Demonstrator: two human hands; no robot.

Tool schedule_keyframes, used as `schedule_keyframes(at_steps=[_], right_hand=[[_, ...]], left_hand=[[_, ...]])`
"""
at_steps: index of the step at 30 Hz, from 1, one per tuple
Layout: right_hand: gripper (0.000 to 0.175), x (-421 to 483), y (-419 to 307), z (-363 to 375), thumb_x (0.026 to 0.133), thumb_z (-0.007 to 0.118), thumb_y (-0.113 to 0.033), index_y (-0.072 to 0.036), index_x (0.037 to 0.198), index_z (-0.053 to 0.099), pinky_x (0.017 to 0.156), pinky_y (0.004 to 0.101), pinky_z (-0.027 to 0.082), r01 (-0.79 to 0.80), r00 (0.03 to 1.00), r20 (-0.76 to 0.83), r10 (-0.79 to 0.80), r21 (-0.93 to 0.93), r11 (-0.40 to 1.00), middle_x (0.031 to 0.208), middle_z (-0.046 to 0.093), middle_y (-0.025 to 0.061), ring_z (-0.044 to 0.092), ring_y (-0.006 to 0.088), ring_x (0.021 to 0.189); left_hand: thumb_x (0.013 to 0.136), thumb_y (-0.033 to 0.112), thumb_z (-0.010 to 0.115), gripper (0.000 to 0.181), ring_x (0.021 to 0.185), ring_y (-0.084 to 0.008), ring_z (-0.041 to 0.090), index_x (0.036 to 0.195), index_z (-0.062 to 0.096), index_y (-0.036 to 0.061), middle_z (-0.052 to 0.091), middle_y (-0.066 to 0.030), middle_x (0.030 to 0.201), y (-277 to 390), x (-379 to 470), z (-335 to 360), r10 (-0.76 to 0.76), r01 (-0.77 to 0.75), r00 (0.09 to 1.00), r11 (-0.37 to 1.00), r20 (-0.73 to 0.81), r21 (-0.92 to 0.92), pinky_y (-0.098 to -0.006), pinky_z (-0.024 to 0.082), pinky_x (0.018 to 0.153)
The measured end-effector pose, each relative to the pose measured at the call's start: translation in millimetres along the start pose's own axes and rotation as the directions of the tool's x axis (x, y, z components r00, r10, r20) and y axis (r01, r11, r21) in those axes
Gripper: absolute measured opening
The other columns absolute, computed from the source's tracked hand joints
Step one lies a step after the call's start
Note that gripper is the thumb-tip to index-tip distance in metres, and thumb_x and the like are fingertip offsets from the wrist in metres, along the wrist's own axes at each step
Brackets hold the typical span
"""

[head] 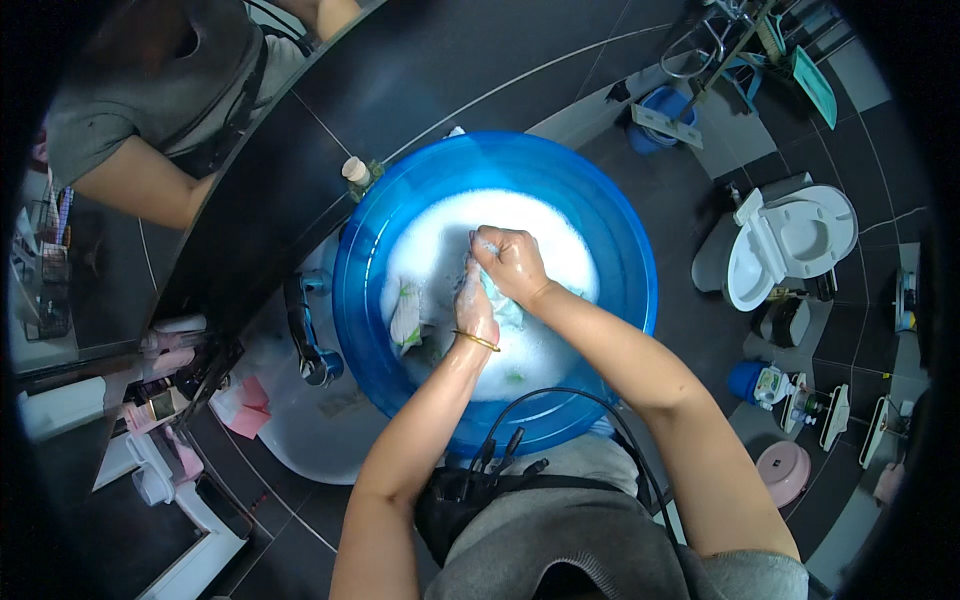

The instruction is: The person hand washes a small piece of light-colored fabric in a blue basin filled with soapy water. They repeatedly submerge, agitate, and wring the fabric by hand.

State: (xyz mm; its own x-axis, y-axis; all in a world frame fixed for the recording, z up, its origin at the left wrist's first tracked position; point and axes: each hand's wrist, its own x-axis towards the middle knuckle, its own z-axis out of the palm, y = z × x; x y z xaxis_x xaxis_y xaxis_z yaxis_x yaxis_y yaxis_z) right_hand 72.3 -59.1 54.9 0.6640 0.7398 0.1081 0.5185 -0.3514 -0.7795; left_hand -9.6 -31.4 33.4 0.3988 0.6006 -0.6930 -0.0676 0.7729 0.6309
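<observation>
My right hand (516, 259) is curled into a fist around part of a wet pale-green cloth (501, 301). Pressed close beside it, my left hand (474, 304) grips the same cloth, and a gold-coloured bangle (477, 340) circles that wrist. The fingers hide much of the fabric, and suds cling to both hands. Beneath them is a large blue plastic basin (615, 225) with white foam (517, 206) over the water. A whitish cloth with green marks (406, 316) floats at the basin's left side, partly under the suds.
The basin rests over a white washbasin (315, 442) beside a dark faucet (309, 337). A small bottle (358, 174) stands near its upper-left rim, below a mirror (120, 262). A black cable (570, 391) crosses its near edge. Rightward are a toilet (787, 240) and a blue bucket (664, 112).
</observation>
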Motion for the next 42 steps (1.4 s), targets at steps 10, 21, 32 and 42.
schedule_keyframes(at_steps=[10,21,32,42], right_hand=[[0.010,-11,5,7,0.077,0.061,-0.016,-0.008,0.070,0.061,0.056,0.0407,0.048,0.133,0.991,-0.017,-0.133,0.041,0.990,0.066,0.059,0.0158,0.059,0.0361,0.063],[0.015,-41,-44,4,0.079,0.062,-0.019,-0.009,0.067,0.061,0.058,0.0389,0.051,0.367,0.930,-0.046,-0.364,0.129,0.921,0.069,0.063,0.0133,0.061,0.0324,0.062],[0.050,16,-11,-15,0.096,0.045,-0.040,-0.004,0.067,0.061,0.061,0.0278,0.044,-0.387,0.904,0.384,0.187,0.553,0.738,0.057,0.054,0.0068,0.047,0.0125,0.057],[0.031,-44,-1,-57,0.097,0.044,-0.031,-0.006,0.090,0.061,0.075,0.0257,0.042,-0.477,0.861,0.440,0.255,0.521,0.708,0.085,0.059,0.0036,0.052,0.0134,0.077]], left_hand=[[0.095,0.042,0.047,0.047,0.100,-0.0126,0.050,0.114,0.056,0.0008,0.055,-0.0048,0.109,6,-8,-7,0.075,-0.083,0.995,0.988,0.060,0.130,-0.0269,0.041,0.085],[0.096,0.046,0.043,0.044,0.088,-0.0132,0.053,0.105,0.057,0.0047,0.056,-0.0042,0.098,-18,47,-55,0.091,0.185,0.700,0.935,0.708,-0.303,-0.0271,0.042,0.078],[0.091,0.043,0.053,0.042,0.094,-0.0168,0.060,0.112,0.057,0.0077,0.063,-0.0059,0.101,54,-38,-24,-0.265,0.327,0.776,0.945,0.573,-0.006,-0.0310,0.047,0.083],[0.085,0.015,0.055,0.041,0.110,-0.0244,0.053,0.122,0.051,0.0001,0.058,-0.0104,0.116,65,-40,-45,-0.065,0.185,0.785,0.974,0.616,-0.134,-0.0388,0.037,0.098]])
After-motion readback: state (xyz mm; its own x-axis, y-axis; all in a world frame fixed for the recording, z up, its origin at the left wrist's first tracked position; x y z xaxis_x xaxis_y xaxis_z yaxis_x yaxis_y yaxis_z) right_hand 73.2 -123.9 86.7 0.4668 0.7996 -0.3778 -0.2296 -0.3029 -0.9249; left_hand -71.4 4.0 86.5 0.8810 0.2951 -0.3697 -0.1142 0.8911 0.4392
